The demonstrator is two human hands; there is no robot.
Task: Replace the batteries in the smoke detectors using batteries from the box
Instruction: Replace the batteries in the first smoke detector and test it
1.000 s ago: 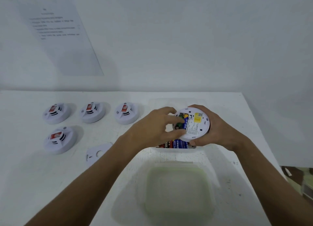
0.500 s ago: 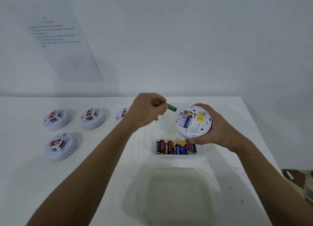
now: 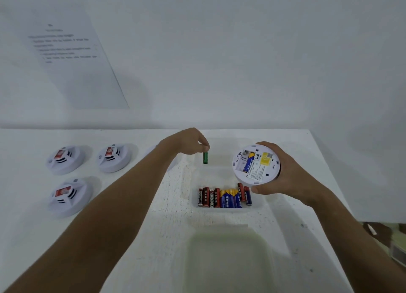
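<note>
Green battery (image 3: pixel 205 158) now hanging upright from left hand (image 3: pixel 186 143), farther left.

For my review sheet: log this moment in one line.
left hand: pinches green battery | right hand: holds open detector, one battery inside | box: batteries

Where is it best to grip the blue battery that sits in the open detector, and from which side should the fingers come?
Judging by its pose, grip the blue battery at its upper, gold-capped end, coming from the empty slot on its left. There its side is bare, while the right hand wraps the smoke detector rim opposite.
</note>
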